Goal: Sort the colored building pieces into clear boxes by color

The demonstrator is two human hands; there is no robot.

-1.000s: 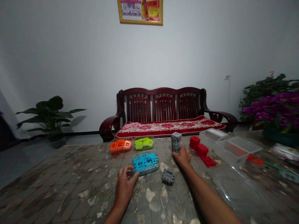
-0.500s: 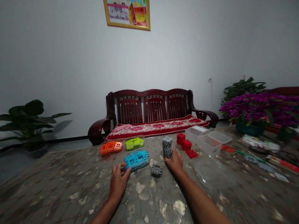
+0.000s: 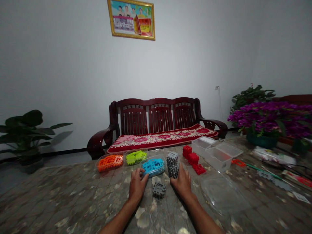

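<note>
My left hand [image 3: 138, 183] grips the near left side of a clear container of blue interlocking plastic pieces [image 3: 153, 166], thumb at the front edge and fingers curled at the left. At the lower right of a tall stack of grey pieces [image 3: 172, 165] is my right hand [image 3: 182, 182], its thumb in front and its fingers bent along the stack's right side, partly hidden. Between the hands lies a small block of dark grey pieces [image 3: 159, 190], untouched. Left of the blue container stand containers of green pieces [image 3: 136, 157] and orange pieces [image 3: 110, 162].
Red assembled blocks [image 3: 193, 158] sit right of the grey stack. Beyond them are clear boxes [image 3: 218, 159] and a clear lid [image 3: 221, 191]. Farther right are orange-handled scissors [image 3: 238, 163] and purple flowers [image 3: 270, 115]. A wooden bench [image 3: 159, 117] stands behind the table.
The blue container has slid right and away, closer to the grey stack, with my left hand moving along. My right hand stays at the stack. The camera view has tilted up slightly.
</note>
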